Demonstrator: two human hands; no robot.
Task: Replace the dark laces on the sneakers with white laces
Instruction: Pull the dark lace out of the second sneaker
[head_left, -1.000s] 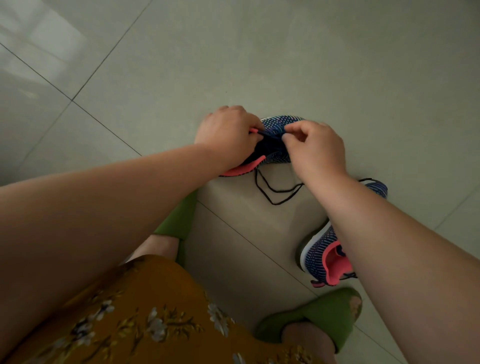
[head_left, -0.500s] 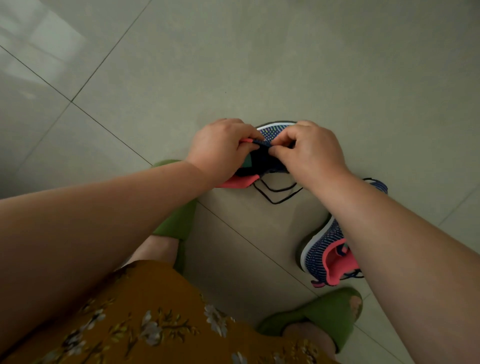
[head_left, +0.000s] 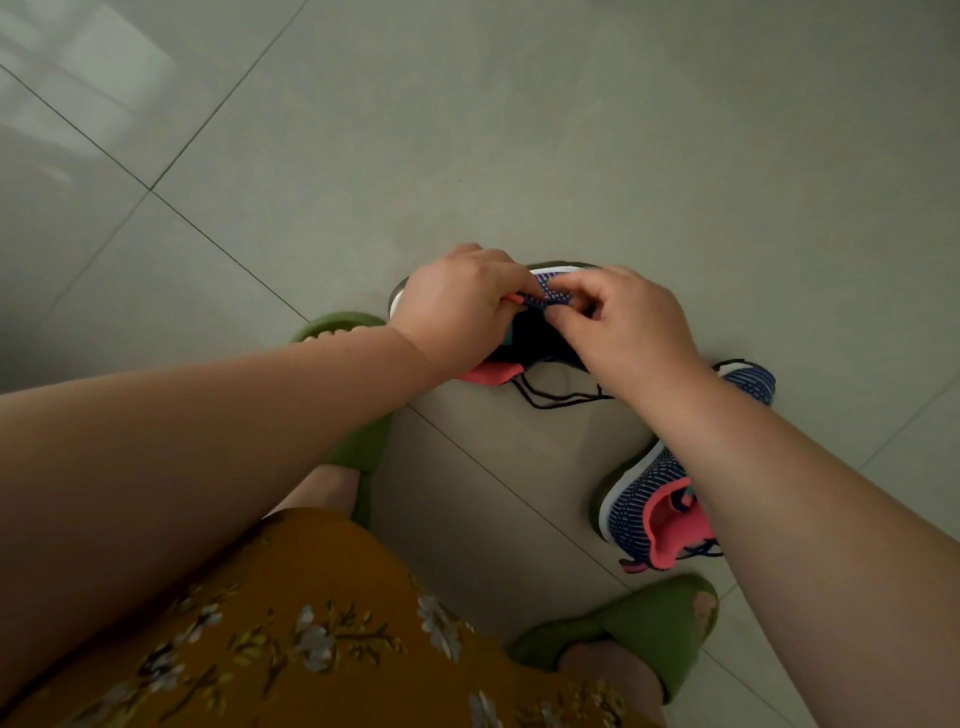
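Sneaker (head_left: 550, 291) on the tiled floor (head_left: 519, 130) is being gripped at its upper by the left hand (head_left: 457, 306); dark lace (head_left: 558, 397) is being pinched by the right hand (head_left: 628, 327). Second sneaker (head_left: 660, 509) is being left near the green slipper (head_left: 623, 634).

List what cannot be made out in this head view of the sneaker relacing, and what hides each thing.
- Eyelets of the held sneaker: covered by the left hand and right hand.
- Where the dark lace enters it: hidden under the hands.
- Middle of the second sneaker: behind the right forearm.
- White laces: none in view.
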